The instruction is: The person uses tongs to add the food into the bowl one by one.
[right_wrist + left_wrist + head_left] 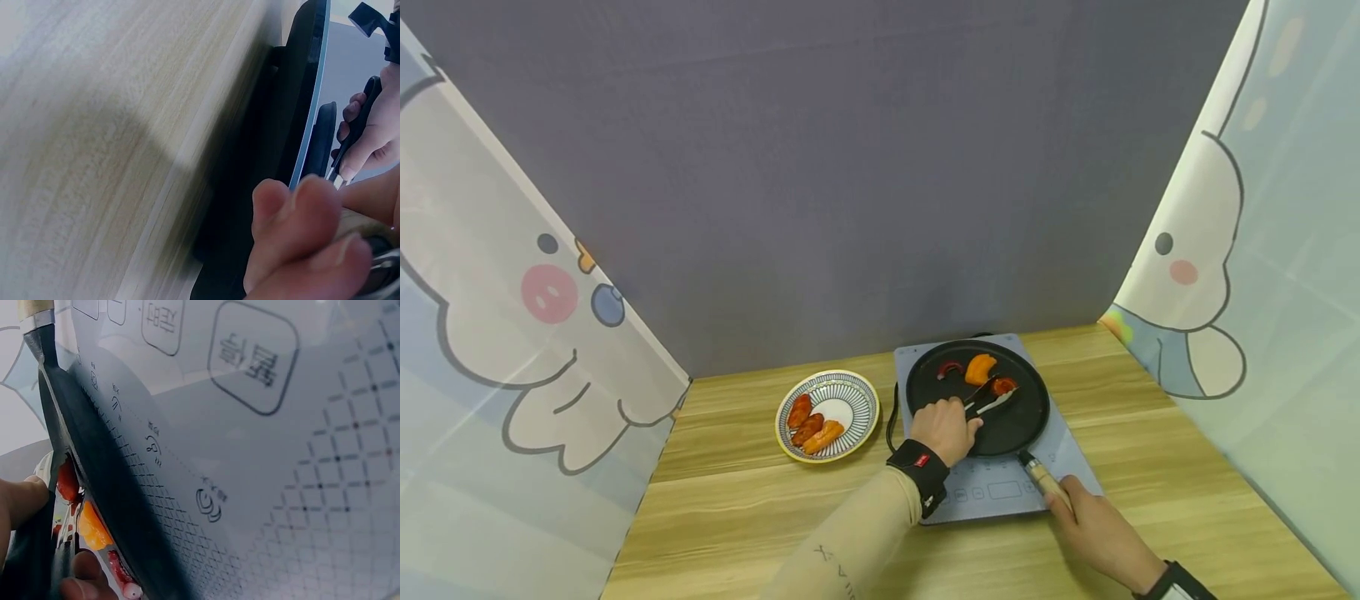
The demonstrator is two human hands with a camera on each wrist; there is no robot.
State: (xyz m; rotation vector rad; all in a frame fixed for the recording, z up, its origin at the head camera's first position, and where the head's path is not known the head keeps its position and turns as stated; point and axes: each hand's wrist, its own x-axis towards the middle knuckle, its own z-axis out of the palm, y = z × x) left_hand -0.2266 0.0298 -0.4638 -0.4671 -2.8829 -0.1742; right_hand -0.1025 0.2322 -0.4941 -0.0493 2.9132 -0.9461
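Note:
My left hand point(943, 429) grips black-handled metal tongs point(992, 403) over a round black frying pan point(1007, 429). A red food piece point(1003, 386) lies between the tongs' tips; whether they pinch it I cannot tell. Beside it in the pan are an orange food piece point(980, 369) and a dark red curved piece point(950, 367), both also visible in the left wrist view. With curled fingers, my right hand point(1097, 533) holds the pan's wooden handle point(1047, 482). In the right wrist view, my left hand point(375, 134) shows around the tongs' dark handle point(365, 115).
Under the pan is a pale induction cooker point(1067, 454) with touch keys along its front. To the left, a patterned plate point(867, 406) with a yellow rim bears glazed chicken-wing-like pieces point(808, 428). A black cord point(892, 421) runs between them. Grey and cartoon-printed panels surround the wooden table point(730, 500).

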